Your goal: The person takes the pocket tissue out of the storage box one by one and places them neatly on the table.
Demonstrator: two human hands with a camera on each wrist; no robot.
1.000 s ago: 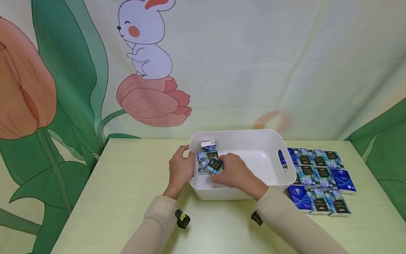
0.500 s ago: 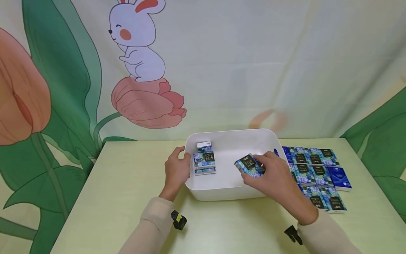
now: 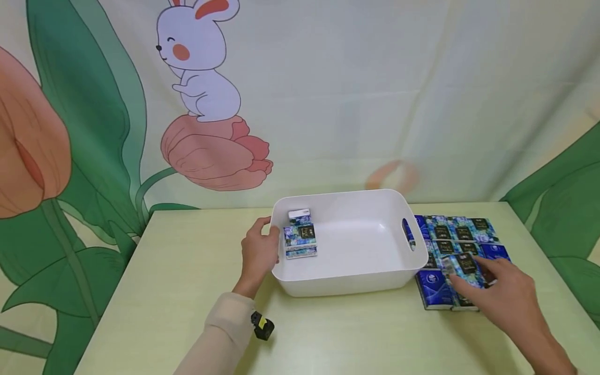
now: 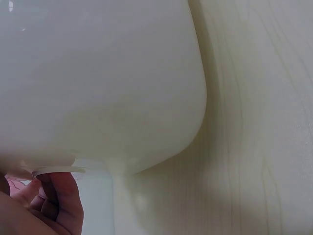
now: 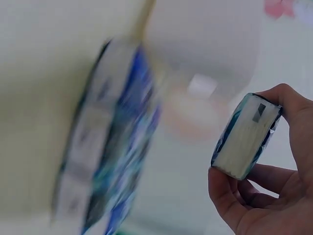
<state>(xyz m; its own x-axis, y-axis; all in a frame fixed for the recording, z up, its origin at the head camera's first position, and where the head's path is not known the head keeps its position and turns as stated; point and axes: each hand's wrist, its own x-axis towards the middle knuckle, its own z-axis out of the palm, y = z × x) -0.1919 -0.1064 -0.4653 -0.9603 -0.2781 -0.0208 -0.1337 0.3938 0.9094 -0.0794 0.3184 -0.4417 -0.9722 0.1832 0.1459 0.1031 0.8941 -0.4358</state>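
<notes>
Right hand [image 3: 508,291] pinched a flower-printed tissue pack [image 3: 465,266] between thumb and fingers, above the rows of tissue packs [image 3: 445,247] on the counter [image 3: 187,286]; the right wrist view showed a gap beneath it. Left hand [image 3: 260,247] grasped the left end of the white plastic bin [image 3: 351,286], its fingers partly hidden.

Risks, as judged:
1. Pinch was on opposite edges only; uneven squeeze could make the pack pivot or slip.
2. If lowered off-line, it could land across neighbours or push the blue pack [image 3: 435,286] at the front corner askew.
3. Rows lay close to the bin's right end (contact unclear); a rightward shove on the bin could disturb them.
4. A jerk by the left hand could topple the small stack [image 3: 300,236] inside.
</notes>
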